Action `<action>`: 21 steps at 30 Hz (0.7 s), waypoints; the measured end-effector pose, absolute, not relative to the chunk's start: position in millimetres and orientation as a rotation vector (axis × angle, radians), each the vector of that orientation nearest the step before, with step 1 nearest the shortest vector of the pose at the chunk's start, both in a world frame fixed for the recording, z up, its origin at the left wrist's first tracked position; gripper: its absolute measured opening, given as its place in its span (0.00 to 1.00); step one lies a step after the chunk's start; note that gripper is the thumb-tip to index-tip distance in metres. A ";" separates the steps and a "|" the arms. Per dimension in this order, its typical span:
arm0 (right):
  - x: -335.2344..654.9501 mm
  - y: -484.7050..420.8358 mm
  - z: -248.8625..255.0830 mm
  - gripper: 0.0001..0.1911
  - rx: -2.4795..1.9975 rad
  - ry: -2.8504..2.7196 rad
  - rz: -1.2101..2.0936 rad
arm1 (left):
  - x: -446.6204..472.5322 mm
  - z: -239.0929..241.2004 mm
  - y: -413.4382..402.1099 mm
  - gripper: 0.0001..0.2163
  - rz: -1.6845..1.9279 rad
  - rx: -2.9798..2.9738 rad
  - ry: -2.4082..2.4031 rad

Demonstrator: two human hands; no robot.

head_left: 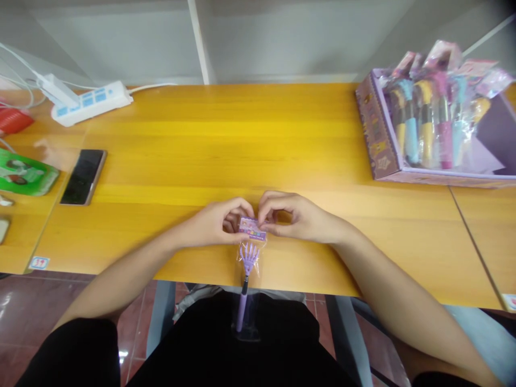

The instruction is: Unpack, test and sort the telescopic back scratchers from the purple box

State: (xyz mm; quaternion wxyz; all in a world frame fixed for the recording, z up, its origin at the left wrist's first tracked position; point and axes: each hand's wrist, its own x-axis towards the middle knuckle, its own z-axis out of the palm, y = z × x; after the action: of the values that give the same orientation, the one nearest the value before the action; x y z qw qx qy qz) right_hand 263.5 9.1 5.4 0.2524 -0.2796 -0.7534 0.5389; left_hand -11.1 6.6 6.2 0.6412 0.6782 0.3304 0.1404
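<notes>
Both my hands meet over the near edge of the yellow wooden table (250, 140). My left hand (220, 221) and my right hand (296, 216) each pinch the pink printed header card of a small packaged purple back scratcher (249, 258). Its claw-shaped head lies just under the card inside a clear plastic bag. The purple handle hangs down past the table edge over my lap. Fingers of both hands are closed on the card.
A purple display box (381, 145) at the right holds several bagged colourful scratchers. At the left lie a black phone (83, 176), a white power strip (92, 101) with cables, a green packet (24, 174) and a red object (14, 119).
</notes>
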 end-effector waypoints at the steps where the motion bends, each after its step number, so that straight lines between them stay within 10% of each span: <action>1: 263.9 9.2 5.5 0.03 -0.756 -2.054 1.463 | -11.1 6.8 6.7 0.17 0.313 1.544 0.756; 21: 258.3 3.6 1.1 0.17 -0.933 -1.861 1.719 | -6.9 4.8 8.4 0.10 0.445 1.431 0.808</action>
State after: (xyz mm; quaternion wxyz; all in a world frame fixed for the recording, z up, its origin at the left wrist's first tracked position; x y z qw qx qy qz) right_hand 258.3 3.6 1.1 0.2191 -0.3371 -0.6725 0.6214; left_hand -6.9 8.4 4.8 0.6589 0.6322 0.3571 0.1966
